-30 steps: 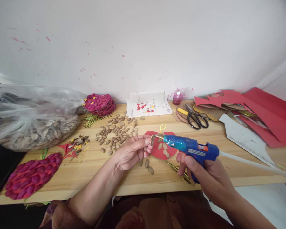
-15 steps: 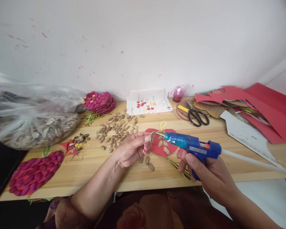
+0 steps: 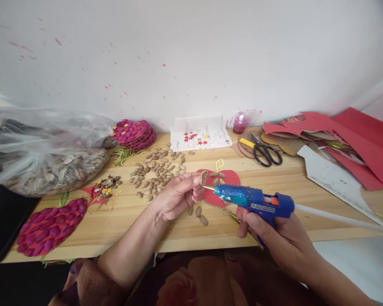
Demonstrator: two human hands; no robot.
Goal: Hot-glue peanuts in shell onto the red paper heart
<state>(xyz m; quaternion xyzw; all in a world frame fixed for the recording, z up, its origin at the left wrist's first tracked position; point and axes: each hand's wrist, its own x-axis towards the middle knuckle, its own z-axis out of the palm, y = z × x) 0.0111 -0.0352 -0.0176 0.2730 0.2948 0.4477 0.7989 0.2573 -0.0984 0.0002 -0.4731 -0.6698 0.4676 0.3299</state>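
My left hand [image 3: 178,195] pinches a small brown seed shell [image 3: 204,177] upright between thumb and fingertips, just above a red paper heart [image 3: 231,176]. My right hand [image 3: 274,236] grips a blue glue gun [image 3: 258,202]; its metal nozzle tip points left and sits just below the held shell. The heart lies on the wooden table [image 3: 185,236] with several shells stuck on it and a yellow loop at its top. Three loose shells [image 3: 199,212] lie under my left hand.
A scatter of seed shells [image 3: 156,172] lies behind my left hand. A clear plastic bag of shells [image 3: 47,165] fills the left. Magenta shell-covered shapes [image 3: 51,227] [image 3: 134,134], black scissors [image 3: 263,151], a pink cup [image 3: 241,123], star-sticker paper [image 3: 199,138] and red paper sheets [image 3: 354,144] ring the table.
The glue gun has dropped a little, its nozzle now below the held shell instead of against it. My left hand has lifted the shell slightly.
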